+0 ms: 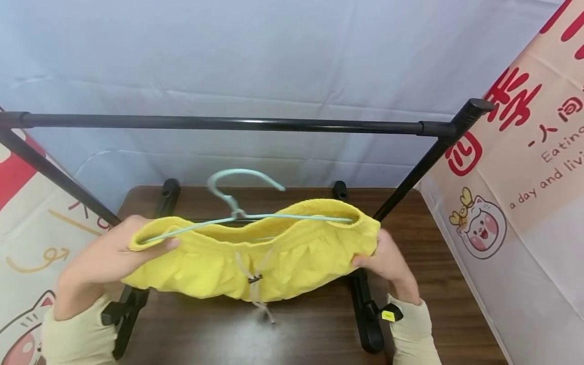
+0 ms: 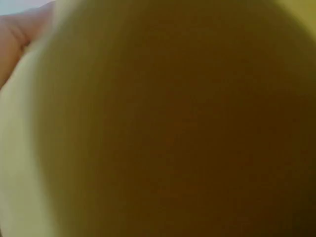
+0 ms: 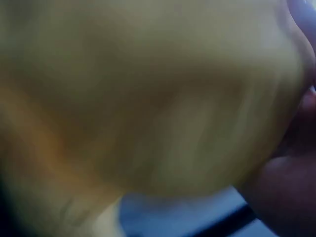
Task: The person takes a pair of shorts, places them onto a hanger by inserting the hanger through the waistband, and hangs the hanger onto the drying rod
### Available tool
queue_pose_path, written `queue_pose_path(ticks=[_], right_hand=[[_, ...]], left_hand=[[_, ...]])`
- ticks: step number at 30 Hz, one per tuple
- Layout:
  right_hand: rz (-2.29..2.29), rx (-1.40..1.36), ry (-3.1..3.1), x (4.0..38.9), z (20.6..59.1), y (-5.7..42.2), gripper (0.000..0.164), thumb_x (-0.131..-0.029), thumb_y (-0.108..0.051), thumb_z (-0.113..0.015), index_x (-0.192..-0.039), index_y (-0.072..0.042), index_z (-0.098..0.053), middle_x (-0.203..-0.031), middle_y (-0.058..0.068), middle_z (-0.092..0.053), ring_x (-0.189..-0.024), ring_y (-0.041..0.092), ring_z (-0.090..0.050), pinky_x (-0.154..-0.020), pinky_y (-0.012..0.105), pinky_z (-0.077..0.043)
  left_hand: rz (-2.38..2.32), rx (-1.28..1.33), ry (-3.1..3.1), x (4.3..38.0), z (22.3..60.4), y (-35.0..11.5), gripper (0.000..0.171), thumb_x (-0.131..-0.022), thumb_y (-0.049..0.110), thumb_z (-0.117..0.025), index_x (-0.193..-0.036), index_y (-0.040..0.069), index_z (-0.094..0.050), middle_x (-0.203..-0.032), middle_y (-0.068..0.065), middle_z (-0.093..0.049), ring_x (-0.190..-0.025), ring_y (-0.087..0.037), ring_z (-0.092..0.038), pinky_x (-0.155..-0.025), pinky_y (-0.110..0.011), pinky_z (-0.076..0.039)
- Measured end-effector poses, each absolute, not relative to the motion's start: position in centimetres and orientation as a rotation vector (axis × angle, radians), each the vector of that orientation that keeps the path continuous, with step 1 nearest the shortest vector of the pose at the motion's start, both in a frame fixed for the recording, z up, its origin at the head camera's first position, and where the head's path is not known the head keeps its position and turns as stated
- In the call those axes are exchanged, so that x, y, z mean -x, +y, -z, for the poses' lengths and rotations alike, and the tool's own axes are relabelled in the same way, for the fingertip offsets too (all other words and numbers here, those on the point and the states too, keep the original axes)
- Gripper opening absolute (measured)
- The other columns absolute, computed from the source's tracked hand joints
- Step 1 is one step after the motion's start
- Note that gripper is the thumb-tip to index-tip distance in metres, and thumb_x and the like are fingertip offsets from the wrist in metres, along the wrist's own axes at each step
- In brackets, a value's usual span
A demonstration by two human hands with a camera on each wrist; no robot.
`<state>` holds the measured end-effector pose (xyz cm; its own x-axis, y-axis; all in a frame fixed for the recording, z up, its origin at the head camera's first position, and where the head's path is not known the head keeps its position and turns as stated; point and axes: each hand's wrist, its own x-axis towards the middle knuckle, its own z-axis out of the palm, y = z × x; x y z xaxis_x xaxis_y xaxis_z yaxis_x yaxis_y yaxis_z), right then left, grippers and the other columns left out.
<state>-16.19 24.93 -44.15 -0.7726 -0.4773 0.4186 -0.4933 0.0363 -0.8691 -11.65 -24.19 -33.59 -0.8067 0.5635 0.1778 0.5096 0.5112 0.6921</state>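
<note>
A yellow drawstring-waist garment [image 1: 201,268] is stretched sideways in the head view, its waist opening facing up; I cannot tell whether it is shorts or a skirt. A pale green clothes hanger [image 1: 246,172] lies with its arms inside the waistband, hook standing above. My left hand [image 1: 123,253] grips the waist's left end, thumb across the front. At the right end my right hand [image 1: 388,258] pinches the side below the waistband, fingers partly hidden behind cloth. Blurred yellow cloth [image 2: 173,123] fills most of the left wrist view, and cloth [image 3: 187,123] covers much of the right wrist view.
Beyond the garment, a black rack's rail [image 1: 228,123] runs across, joined to slanting posts [image 1: 410,172]. The rack's feet [image 1: 367,314] stand on a brown wood-grain surface [image 1: 219,334]. White cloth [image 1: 274,56] hangs behind, and printed panels [image 1: 515,203] flank both sides.
</note>
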Motion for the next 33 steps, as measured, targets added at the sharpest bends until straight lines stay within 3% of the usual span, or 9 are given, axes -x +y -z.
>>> queue_pose_path(ticks=[6, 9, 12, 16, 20, 23, 27, 30, 33], right_hand=[[-1.613, -0.958, -2.741, 16.1, 49.2, 25.6, 0.028, -0.085, -0.018, -0.077, -0.112, -0.027, -0.071, -0.108, -0.011, -0.072, -0.101, 0.004, -0.065, -0.088, 0.030, -0.054], [-1.470, -0.788, -2.821, 16.0, 50.2, 26.1, 0.020, -0.091, -0.026, -0.070, -0.110, -0.032, -0.072, -0.108, -0.010, -0.073, -0.095, 0.004, -0.065, -0.084, 0.028, -0.052], [-1.415, -0.567, -2.818, 16.1, 50.7, 26.4, 0.016, -0.094, -0.033, -0.065, -0.108, -0.032, -0.072, -0.096, -0.002, -0.075, -0.067, 0.004, -0.057, -0.069, 0.024, -0.048], [-1.359, -0.236, -2.714, 16.2, 51.3, 26.8, 0.017, -0.093, -0.041, -0.065, -0.093, -0.025, -0.072, -0.066, 0.003, -0.061, -0.046, 0.005, -0.036, -0.049, 0.023, -0.037], [-1.288, -0.071, -2.576, 16.5, 51.3, 26.6, 0.027, -0.092, -0.041, -0.067, -0.076, -0.020, -0.064, -0.053, -0.001, -0.041, -0.042, 0.008, -0.033, -0.041, 0.024, -0.030], [-1.233, -0.077, -2.574, 16.6, 50.8, 26.3, 0.030, -0.093, -0.042, -0.066, -0.073, -0.020, -0.061, -0.052, -0.003, -0.042, -0.043, 0.009, -0.035, -0.043, 0.023, -0.031], [-1.085, -0.174, -2.717, 15.9, 49.5, 25.9, 0.029, -0.092, -0.048, -0.065, -0.086, -0.019, -0.065, -0.059, 0.000, -0.053, -0.046, 0.008, -0.041, -0.047, 0.023, -0.037], [-0.866, -0.298, -2.763, 15.0, 47.2, 25.1, 0.039, -0.090, -0.049, -0.067, -0.108, -0.015, -0.066, -0.082, 0.004, -0.068, -0.059, 0.012, -0.055, -0.057, 0.030, -0.048], [-0.761, -0.393, -2.665, 14.2, 43.8, 23.7, 0.047, -0.089, -0.043, -0.071, -0.125, -0.014, -0.062, -0.108, 0.005, -0.072, -0.080, 0.018, -0.066, -0.067, 0.037, -0.054]], left_hand=[[-1.442, -0.780, 2.743, 10.5, 33.6, -28.2, 0.027, -0.085, -0.012, -0.063, -0.086, 0.014, -0.065, -0.064, 0.009, -0.055, -0.057, -0.004, -0.054, -0.054, -0.024, -0.042], [-1.772, -0.803, 2.609, 10.4, 34.3, -29.8, 0.031, -0.082, -0.023, -0.056, -0.096, 0.003, -0.066, -0.074, 0.007, -0.065, -0.064, -0.003, -0.061, -0.055, -0.021, -0.047], [-2.032, -0.830, 2.467, 10.5, 34.9, -30.9, 0.035, -0.081, -0.028, -0.051, -0.102, -0.004, -0.065, -0.082, 0.003, -0.071, -0.068, -0.003, -0.066, -0.055, -0.019, -0.050], [-2.157, -0.526, 2.523, 10.1, 35.4, -32.0, 0.033, -0.087, -0.020, -0.053, -0.105, 0.003, -0.070, -0.083, 0.005, -0.074, -0.067, -0.003, -0.068, -0.056, -0.018, -0.052], [-2.260, -0.137, 2.443, 9.1, 35.9, -33.0, 0.032, -0.092, -0.012, -0.056, -0.109, 0.010, -0.071, -0.087, 0.007, -0.076, -0.069, -0.003, -0.069, -0.060, -0.017, -0.052], [-2.149, -0.198, 2.472, 8.8, 36.1, -33.1, 0.031, -0.094, -0.012, -0.052, -0.107, 0.010, -0.070, -0.083, 0.005, -0.075, -0.067, -0.004, -0.069, -0.059, -0.018, -0.052], [-1.690, -0.412, 2.821, 8.6, 35.9, -31.6, 0.026, -0.092, -0.010, -0.056, -0.102, 0.010, -0.069, -0.074, 0.006, -0.071, -0.063, -0.003, -0.066, -0.057, -0.017, -0.051], [-1.309, -0.372, 3.043, 8.0, 35.3, -29.6, 0.015, -0.092, 0.001, -0.064, -0.093, 0.017, -0.067, -0.067, 0.010, -0.062, -0.062, -0.001, -0.056, -0.057, -0.016, -0.044], [-1.121, -0.354, 3.093, 7.3, 35.1, -27.3, 0.012, -0.091, 0.012, -0.069, -0.091, 0.024, -0.067, -0.066, 0.011, -0.057, -0.062, -0.001, -0.050, -0.056, -0.017, -0.040]])
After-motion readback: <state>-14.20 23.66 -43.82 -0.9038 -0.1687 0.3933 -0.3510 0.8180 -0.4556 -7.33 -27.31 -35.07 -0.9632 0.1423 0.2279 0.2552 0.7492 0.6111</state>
